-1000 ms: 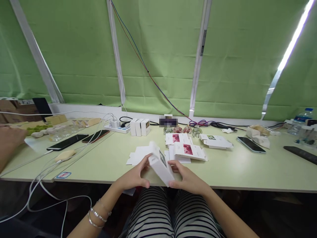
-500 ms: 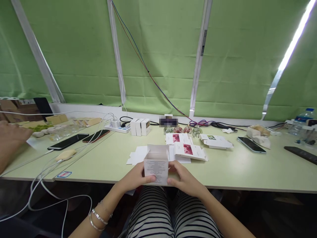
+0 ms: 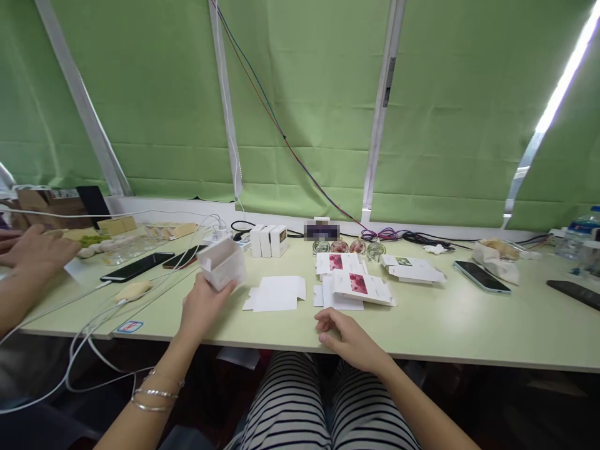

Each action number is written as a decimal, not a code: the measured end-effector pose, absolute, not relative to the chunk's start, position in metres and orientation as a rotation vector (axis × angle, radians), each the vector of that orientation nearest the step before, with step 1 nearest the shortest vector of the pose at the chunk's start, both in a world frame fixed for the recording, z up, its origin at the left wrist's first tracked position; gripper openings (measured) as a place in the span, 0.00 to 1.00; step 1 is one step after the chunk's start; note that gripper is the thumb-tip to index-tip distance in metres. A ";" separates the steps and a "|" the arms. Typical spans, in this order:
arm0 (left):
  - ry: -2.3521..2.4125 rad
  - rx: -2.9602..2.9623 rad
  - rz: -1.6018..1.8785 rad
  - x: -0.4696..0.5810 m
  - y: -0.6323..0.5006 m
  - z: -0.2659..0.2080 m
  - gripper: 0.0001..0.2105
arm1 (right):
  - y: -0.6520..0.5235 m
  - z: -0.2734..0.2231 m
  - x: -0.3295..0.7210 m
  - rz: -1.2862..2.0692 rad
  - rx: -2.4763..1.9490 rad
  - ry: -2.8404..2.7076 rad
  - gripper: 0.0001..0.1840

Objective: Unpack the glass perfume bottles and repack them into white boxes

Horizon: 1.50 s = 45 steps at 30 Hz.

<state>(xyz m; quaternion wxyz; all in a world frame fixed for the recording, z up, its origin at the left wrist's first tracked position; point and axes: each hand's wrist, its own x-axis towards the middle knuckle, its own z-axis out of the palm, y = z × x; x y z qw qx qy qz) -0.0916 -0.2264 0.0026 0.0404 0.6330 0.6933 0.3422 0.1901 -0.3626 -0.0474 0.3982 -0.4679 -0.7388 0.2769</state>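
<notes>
My left hand (image 3: 205, 306) grips a small white cardboard box (image 3: 225, 265) from below, above the left part of the table. The box's top end stands open and it is a little blurred. At the table's front edge my right hand (image 3: 345, 334) rests empty, fingers loosely curled and apart. Just beyond it lie flat white cartons with red pictures, one of them on top (image 3: 360, 286). A blank white flattened carton (image 3: 276, 294) lies between my hands. Farther right is a flattened carton with a green picture (image 3: 410, 269).
Several small white boxes (image 3: 269, 241) stand at the back beside a power strip. Round glass ornaments (image 3: 347, 248) line the rear. Phones (image 3: 482, 277) lie right and left, and white cables (image 3: 89, 331) trail over the left edge. A co-worker's hand (image 3: 40, 253) is at far left.
The box has moved from between both hands to the left, held by my left hand alone. My right hand has let go of it and stays near the table edge.
</notes>
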 end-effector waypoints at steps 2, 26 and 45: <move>2.237 2.013 0.756 -0.097 -0.220 -0.005 0.26 | -0.363 -0.048 0.189 0.696 -1.188 -1.876 0.13; 2.109 1.900 0.967 -0.092 -0.218 -0.016 0.47 | -0.365 -0.043 0.188 0.640 -1.206 -1.924 0.09; 1.366 2.853 0.663 -0.046 -0.251 -0.029 0.19 | -0.363 -0.042 0.191 0.658 -1.185 -1.905 0.07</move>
